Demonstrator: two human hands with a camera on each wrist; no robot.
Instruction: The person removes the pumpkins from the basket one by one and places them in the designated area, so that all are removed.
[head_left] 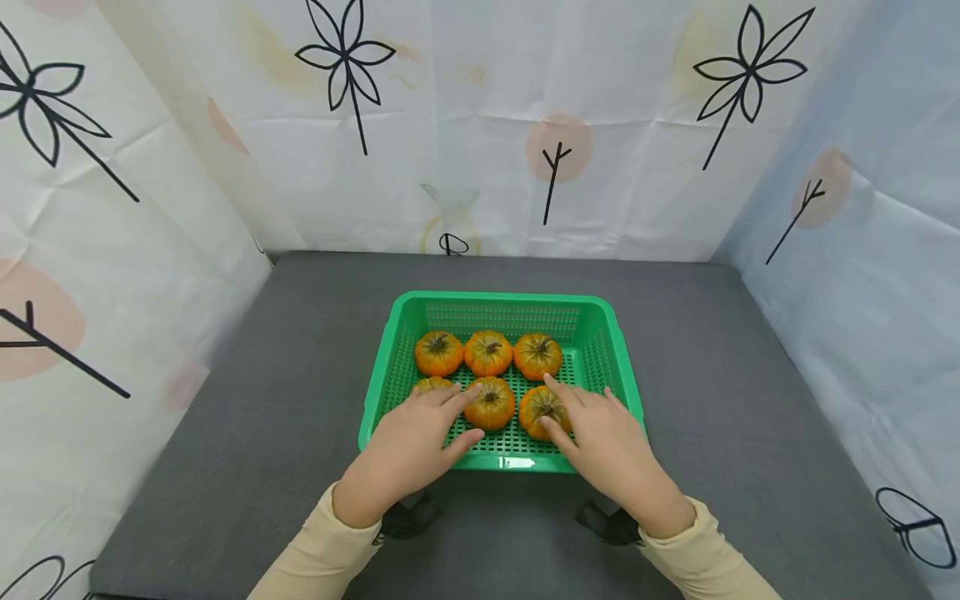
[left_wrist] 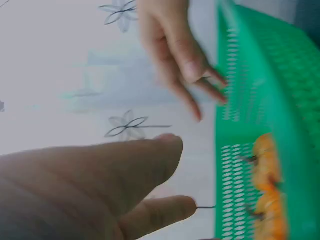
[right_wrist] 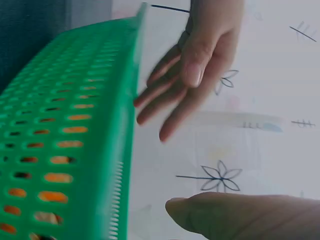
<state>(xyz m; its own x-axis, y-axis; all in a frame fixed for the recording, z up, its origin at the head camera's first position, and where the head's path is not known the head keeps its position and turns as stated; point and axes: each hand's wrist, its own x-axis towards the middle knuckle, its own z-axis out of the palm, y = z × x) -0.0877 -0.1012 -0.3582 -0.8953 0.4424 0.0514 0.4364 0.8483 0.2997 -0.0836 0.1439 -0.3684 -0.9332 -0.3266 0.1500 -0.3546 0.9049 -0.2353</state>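
Observation:
Several small orange pumpkins with greenish tops and dark stems sit in a green plastic basket point(head_left: 517, 462). The back row has a left pumpkin point(head_left: 438, 353), a middle one point(head_left: 488, 353) and a right one point(head_left: 537, 357). My left hand point(head_left: 408, 442), fingers spread, hovers over the front left and partly hides the front-left pumpkin point(head_left: 432, 385). Its fingertips overlap the front-middle pumpkin point(head_left: 491, 406) in the head view. Over the front right, my right hand point(head_left: 611, 442) has its fingers extended above the front-right pumpkin point(head_left: 542, 410). Both wrist views show the hands empty, above the basket's rim.
The basket stands on a dark grey table point(head_left: 300, 358). Pale cloth walls point(head_left: 480, 125) printed with black flowers and trees rise behind and on both sides. Dark straps point(head_left: 408, 518) show at the wrists.

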